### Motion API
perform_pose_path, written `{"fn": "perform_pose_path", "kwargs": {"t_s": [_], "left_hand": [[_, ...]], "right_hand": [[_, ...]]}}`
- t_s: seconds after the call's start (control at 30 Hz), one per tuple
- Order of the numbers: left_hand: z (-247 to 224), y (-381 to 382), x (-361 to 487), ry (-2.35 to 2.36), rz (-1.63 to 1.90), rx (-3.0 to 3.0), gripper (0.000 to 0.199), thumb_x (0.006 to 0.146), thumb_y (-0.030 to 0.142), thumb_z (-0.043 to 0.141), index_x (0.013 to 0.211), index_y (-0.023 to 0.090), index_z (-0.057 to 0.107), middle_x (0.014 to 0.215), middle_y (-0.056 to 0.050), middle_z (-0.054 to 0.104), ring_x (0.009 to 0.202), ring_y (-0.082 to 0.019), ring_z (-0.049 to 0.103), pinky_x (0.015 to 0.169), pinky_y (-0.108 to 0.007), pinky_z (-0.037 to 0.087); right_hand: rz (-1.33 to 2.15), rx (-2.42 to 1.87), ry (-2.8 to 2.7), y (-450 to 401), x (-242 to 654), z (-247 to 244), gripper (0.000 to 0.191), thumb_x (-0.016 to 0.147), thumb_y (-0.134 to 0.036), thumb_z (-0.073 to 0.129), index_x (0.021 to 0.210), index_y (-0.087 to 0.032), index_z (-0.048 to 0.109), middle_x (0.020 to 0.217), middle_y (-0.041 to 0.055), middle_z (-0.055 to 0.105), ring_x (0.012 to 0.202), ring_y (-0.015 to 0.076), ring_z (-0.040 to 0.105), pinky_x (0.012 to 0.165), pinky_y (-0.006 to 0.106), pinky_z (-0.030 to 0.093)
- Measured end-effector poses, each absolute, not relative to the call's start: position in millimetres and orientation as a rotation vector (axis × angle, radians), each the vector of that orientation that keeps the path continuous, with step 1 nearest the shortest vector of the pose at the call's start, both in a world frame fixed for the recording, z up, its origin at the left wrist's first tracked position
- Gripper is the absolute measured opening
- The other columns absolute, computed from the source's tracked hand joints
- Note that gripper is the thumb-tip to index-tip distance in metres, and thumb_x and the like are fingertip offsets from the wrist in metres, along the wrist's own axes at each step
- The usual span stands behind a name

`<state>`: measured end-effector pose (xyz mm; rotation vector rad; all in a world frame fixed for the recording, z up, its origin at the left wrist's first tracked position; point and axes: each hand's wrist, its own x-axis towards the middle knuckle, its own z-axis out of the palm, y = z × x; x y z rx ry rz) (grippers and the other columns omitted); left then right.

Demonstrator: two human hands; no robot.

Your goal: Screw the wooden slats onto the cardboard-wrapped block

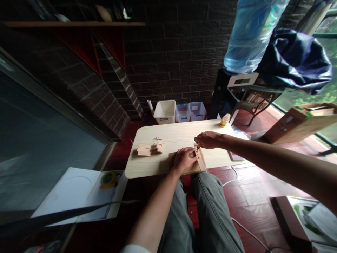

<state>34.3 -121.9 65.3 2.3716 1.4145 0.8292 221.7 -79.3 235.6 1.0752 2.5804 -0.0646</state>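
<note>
My right hand (209, 140) is closed around a screwdriver (199, 144) with a yellow handle. The tool points down at a light wooden strip (200, 160) that has dark holes or screws along it. My left hand (183, 159) presses on the strip, its fingers reaching close to the screwdriver's tip. Beneath that hand lies a wooden board (172, 158) at the table's front edge, near my knees. To the left, several cut wooden pieces (150, 149) lie together. Behind them is a small group of dark screws (157, 139).
The pale table (168, 131) has a yellow-capped bottle (224, 120) at its back right corner. Beyond its far edge stand a white bin (165, 109) and two clear boxes (197, 110). A water dispenser (226, 89) is at the back right. A cable (234, 172) hangs at the right.
</note>
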Motion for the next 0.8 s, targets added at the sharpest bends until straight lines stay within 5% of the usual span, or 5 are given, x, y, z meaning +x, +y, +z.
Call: {"fn": "perform_pose_path", "kwargs": {"t_s": [0.8], "left_hand": [[68.9,-123.8,34.0,1.461,0.789,2.366,0.034,0.092,0.046,0.078,0.124,0.034,0.076,0.128,-0.001,0.078,0.118,-0.025,0.071,0.107,-0.042,0.052]], "right_hand": [[-0.139,1.168,2.566,-87.5,212.6,221.5,0.034,0.099,-0.025,0.060,0.130,-0.010,0.063,0.115,0.0204,0.078,0.096,0.0285,0.078,0.066,0.029,0.048]]}}
